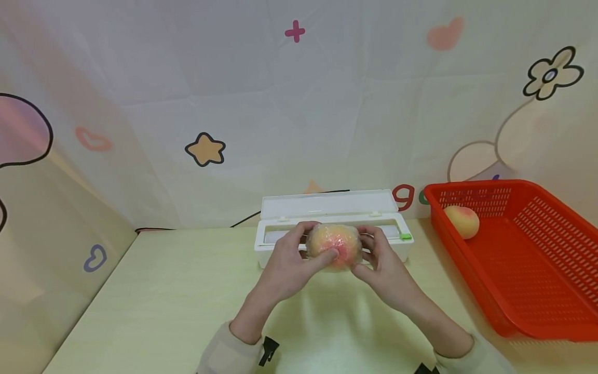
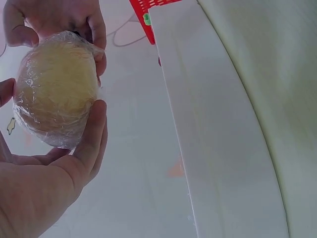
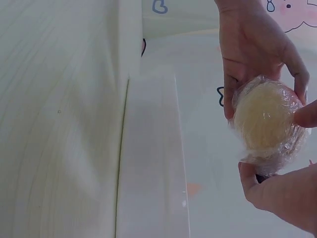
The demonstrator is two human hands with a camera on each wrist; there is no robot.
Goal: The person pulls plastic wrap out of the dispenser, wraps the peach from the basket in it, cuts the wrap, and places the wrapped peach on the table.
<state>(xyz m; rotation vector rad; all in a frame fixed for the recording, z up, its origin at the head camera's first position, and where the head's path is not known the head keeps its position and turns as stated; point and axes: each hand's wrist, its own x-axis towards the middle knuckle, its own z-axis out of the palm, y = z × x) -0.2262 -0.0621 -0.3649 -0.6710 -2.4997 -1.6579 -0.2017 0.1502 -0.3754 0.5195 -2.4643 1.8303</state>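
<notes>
Both hands hold one peach (image 1: 334, 245) wrapped in clear cling film, just above the table and in front of the white film dispenser (image 1: 331, 221). My left hand (image 1: 293, 259) curls round its left side, thumb across the front. My right hand (image 1: 379, 259) grips the right side with fingers behind. In the left wrist view the wrapped peach (image 2: 55, 89) looks pale yellow and crinkled between my left hand (image 2: 47, 163) and the other hand's fingers (image 2: 94, 29). The right wrist view shows the wrapped peach (image 3: 267, 124) pinched by my right hand (image 3: 292, 183).
A red perforated basket (image 1: 528, 259) stands at the right with one bare peach (image 1: 461, 221) in its far left corner. The dispenser's lid (image 1: 327, 204) is up. A black cable (image 1: 243, 219) runs behind it. A patterned cloth backdrop closes off the rear and left.
</notes>
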